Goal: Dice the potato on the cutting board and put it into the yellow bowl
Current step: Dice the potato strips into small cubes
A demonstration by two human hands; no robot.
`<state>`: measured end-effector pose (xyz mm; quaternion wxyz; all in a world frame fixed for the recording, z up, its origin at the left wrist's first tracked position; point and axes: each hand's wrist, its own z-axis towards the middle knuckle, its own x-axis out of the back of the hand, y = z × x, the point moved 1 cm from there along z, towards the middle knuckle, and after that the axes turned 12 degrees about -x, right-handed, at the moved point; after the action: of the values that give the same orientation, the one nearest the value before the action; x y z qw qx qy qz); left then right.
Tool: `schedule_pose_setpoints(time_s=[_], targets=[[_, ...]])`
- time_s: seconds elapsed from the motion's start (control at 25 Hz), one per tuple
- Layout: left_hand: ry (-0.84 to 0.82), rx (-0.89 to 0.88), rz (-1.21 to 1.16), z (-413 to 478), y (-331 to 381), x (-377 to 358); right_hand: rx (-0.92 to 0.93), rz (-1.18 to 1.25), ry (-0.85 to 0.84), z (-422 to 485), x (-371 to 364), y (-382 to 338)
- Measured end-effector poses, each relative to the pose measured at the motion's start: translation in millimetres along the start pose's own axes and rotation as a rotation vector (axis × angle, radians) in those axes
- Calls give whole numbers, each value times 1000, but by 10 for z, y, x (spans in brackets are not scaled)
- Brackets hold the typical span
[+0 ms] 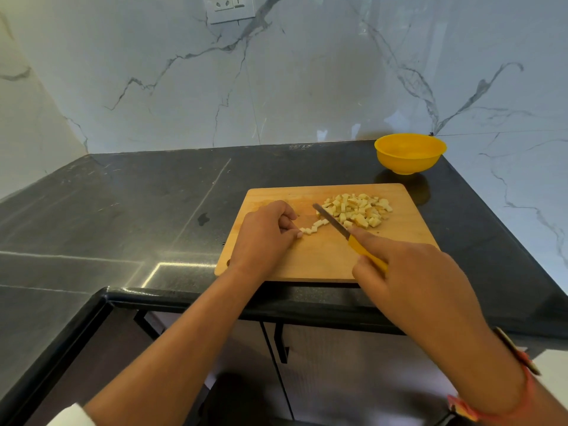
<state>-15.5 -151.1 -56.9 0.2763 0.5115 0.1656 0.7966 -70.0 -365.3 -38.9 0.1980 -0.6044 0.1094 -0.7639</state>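
Currently, the black countertop (123,210) carries the wooden cutting board (322,259) near its front edge, below a marble wall with a socket (229,7) at top left. On the board's left half, the left hand (264,232) rests with fingers curled; its thumb and fingertips pinch the near end of a short potato strip (313,226), already divided into small pieces. The knife (330,221) lies diagonally across the board, its blade at the strip's far end, between the strip and the pile of diced potato (358,210) on the board's far right area. The right hand (408,272) grips the yellow handle firmly, index finger extended along the top toward the blade. The yellow bowl (410,153) stands upright on the countertop beyond the board's far right corner, apart from it.
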Motion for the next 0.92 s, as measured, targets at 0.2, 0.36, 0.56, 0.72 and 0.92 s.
schedule_pose_setpoints(time_s=[0.2, 0.36, 0.56, 0.72, 0.92], targets=[[-31, -6, -44, 133, 110, -120, -85, 118, 88, 346, -155, 3], [-2, 13, -28, 261, 149, -233, -113, 177, 90, 370, -270, 38], [-14, 33, -31, 408, 172, -341, -132, 214, 91, 385, -309, 93], [-22, 19, -55, 456, 187, -393, -135, 206, 87, 375, -319, 93], [99, -22, -51, 363, 59, -52, -100, 172, 82, 349, -305, 80]])
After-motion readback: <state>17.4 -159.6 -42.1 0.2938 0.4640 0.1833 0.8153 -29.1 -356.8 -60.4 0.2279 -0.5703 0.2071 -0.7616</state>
